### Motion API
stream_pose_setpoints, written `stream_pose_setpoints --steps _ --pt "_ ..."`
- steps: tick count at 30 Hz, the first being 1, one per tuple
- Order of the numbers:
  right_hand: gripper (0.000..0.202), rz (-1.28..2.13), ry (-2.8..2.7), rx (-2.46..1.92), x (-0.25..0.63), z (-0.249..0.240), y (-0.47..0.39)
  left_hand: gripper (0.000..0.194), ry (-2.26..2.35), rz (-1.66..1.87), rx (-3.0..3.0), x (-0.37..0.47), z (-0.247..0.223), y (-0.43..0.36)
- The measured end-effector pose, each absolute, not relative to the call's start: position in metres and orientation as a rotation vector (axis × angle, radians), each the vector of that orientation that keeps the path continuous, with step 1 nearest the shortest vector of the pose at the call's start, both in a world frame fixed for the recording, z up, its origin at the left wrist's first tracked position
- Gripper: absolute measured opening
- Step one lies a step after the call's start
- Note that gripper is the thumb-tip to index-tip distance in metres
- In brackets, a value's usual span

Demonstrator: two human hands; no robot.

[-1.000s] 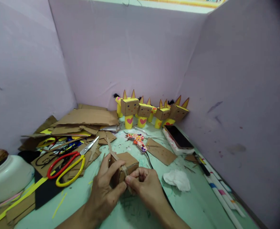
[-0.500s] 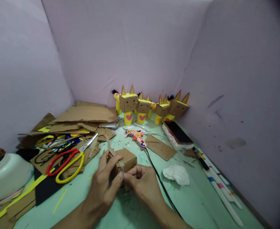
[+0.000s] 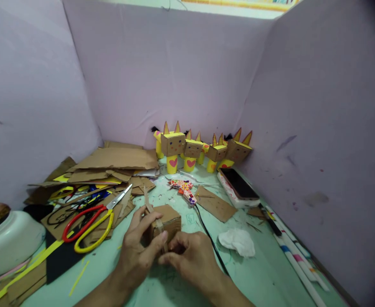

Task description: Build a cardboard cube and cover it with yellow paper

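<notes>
Smooth lilac walls (image 3: 181, 72), flat-sided, enclose a pale-green tabletop (image 3: 264, 268) w/ scuffs & pen marks. Centre front: small cuboid cardboard box (image 3: 171, 216), matte brown, layered cut edges showing at its R side. My L hand (image 3: 139, 249) grips it from the L, fingers over the top, thumb at the near side. A narrow, flat tan strip (image 3: 149, 205) runs under my L fingers & down the box's near side. My R hand (image 3: 195, 256) is at the strip's lower end, thumb & index narrowly apart; can't tell if they pinch it. L of box: scissors (image 3: 108, 207), metal blades, red & yellow loop handles, atop cardboard scraps. Beyond: patterned glue gun (image 3: 187, 195) w/ thin black cord (image 3: 208, 230); box-headed figures (image 3: 172, 145) w/ yellow cylindrical bodies, pointed ears. R: crumpled white tissue (image 3: 237, 241), soft-edged; glossy, dark-screened phone (image 3: 240, 184); slim white rods (image 3: 298, 260) w/ coloured bands.
</notes>
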State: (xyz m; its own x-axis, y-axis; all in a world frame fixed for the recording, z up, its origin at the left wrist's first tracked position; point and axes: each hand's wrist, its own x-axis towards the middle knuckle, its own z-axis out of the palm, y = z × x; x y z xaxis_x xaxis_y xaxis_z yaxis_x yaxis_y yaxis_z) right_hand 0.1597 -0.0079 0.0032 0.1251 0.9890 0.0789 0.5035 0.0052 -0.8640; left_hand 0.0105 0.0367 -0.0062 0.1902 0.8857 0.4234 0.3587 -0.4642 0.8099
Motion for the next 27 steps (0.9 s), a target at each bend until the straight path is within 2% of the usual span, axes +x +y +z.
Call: stream_pose_setpoints --steps 4,6,10,13,15,21,27 --pt "0.035 0.563 -1.271 -1.461 0.185 0.010 -0.005 0.030 1.096 1.249 1.798 0.007 0.001 0.038" --pt "0.027 0.616 -1.131 -1.419 0.193 0.013 -0.001 0.030 0.998 1.245 1.768 0.007 0.003 0.038" --pt "0.097 1.119 -1.198 -1.162 0.190 0.012 0.003 0.031 0.829 1.207 1.788 0.008 0.003 0.036" --pt "0.116 1.331 -1.221 -1.019 0.180 0.008 0.001 0.033 0.801 1.179 1.794 0.010 0.000 0.036" --pt "0.114 1.339 -1.201 -0.993 0.176 0.006 0.000 0.035 0.775 1.158 1.785 0.011 -0.003 0.037" --pt "0.081 1.320 -1.124 -0.959 0.174 0.009 0.000 0.043 0.791 1.144 1.878 0.011 -0.005 0.040" --pt "0.076 1.321 -1.095 -0.986 0.172 0.013 -0.003 0.045 0.807 1.176 1.978 0.009 -0.005 0.042"
